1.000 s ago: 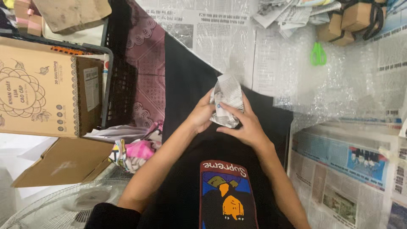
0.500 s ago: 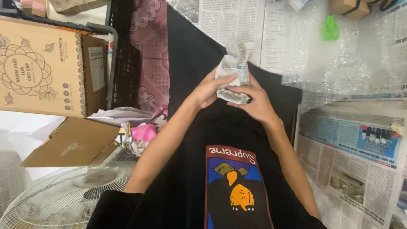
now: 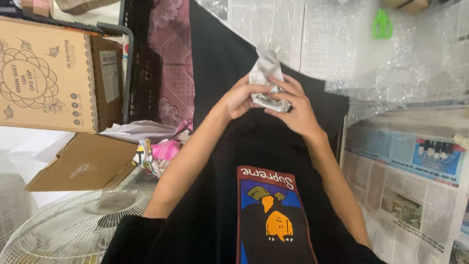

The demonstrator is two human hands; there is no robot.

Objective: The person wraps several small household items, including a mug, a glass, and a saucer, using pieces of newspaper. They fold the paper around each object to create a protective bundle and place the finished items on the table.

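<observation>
Head view: a small bundle [image 3: 267, 83] wrapped in crumpled newsprint is held up in front of the chest, above a black cloth [image 3: 220, 63] spread below. The left hand [image 3: 240, 98] is closed around the bundle's left side, fingers curled over the paper; the right hand [image 3: 292, 108] is clamped on its lower right, fingertips pressed into the folds. The wrapping seems well advanced, judged from how the paper lies: the lower part is gathered tight, while a loose twist of paper is left standing free at the top (what is inside cannot be seen). No tape or tie is visible on the bundle, so closing appears not yet done.

The newsprint looks thin, grey and much creased. Clear bubble wrap [image 3: 400, 68] is spread at the upper right, glossy and rumpled, with green scissors [image 3: 381, 23] lying on it. Flat newspaper sheets [image 3: 405, 186] are laid to the right. A printed cardboard box [image 3: 49, 78] is stood at the left, a plain flattened carton [image 3: 83, 164] just below it, and a white wire fan grille [image 3: 63, 220] at the lower left.
</observation>
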